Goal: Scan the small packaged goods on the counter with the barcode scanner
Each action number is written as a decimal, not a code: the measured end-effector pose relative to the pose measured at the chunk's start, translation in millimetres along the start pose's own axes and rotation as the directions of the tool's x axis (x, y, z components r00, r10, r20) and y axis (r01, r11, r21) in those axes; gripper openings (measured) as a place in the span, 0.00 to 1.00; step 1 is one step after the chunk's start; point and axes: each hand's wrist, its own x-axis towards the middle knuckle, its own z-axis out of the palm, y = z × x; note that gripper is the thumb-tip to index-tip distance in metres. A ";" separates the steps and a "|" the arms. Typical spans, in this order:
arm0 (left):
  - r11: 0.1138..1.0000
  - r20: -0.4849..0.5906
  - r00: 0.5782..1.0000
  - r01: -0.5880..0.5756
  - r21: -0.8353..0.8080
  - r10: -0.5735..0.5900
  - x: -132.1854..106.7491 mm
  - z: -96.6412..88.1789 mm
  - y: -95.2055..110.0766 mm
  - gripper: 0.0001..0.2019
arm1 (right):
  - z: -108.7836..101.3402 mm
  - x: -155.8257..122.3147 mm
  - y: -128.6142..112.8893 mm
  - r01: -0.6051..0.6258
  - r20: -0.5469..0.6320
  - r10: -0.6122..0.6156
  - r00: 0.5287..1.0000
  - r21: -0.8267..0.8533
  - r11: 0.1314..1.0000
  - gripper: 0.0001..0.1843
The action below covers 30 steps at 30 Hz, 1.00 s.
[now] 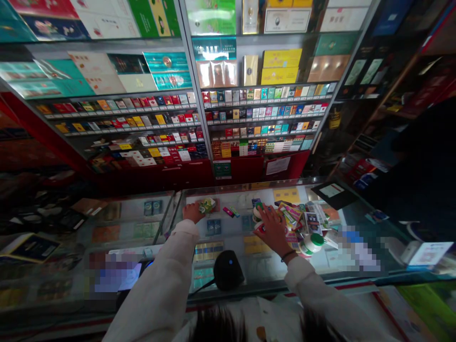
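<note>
My left hand [192,213] is closed at the edge of a small green-and-white packet [207,205] above the glass counter [231,237]. My right hand [272,229] curls its fingers around a white bottle with a green cap [257,212]; the hand partly covers it. A pink stick-shaped pack [228,212] and a smaller green one [234,212] lie between my hands. Just right of my right hand is a pile of colourful small packs [291,214]. Another green-capped white bottle [312,244] lies tilted below that pile.
A black device [227,270] with a blue light and a cable stands on the counter's near side. A dark folder [333,192] lies at the far right. Beyond the counter, shelves [201,102] hold rows of small boxes. A person in dark clothing [420,166] is at the right.
</note>
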 end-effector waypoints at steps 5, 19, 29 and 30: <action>0.999 -0.003 1.000 0.002 -0.050 -0.002 -26.1 -2.9 1.3 0.35 | -4.1 -5.8 -0.6 0.036 -0.007 -0.036 0.999 -0.025 0.999 0.41; 0.775 -0.140 0.864 -0.496 -0.392 0.483 -92.6 -113.6 73.7 0.31 | -30.4 36.2 0.8 0.150 0.139 -0.259 0.956 0.528 0.836 0.33; 0.553 -0.056 0.572 -0.811 -0.192 0.819 -99.9 -140.3 132.1 0.32 | -24.7 57.5 17.1 -0.193 0.370 -0.407 0.835 0.890 0.413 0.35; 0.531 -0.051 0.549 -0.825 -0.194 0.834 -99.1 -140.2 133.6 0.32 | -24.3 57.8 19.4 -0.195 0.385 -0.405 0.829 0.879 0.435 0.33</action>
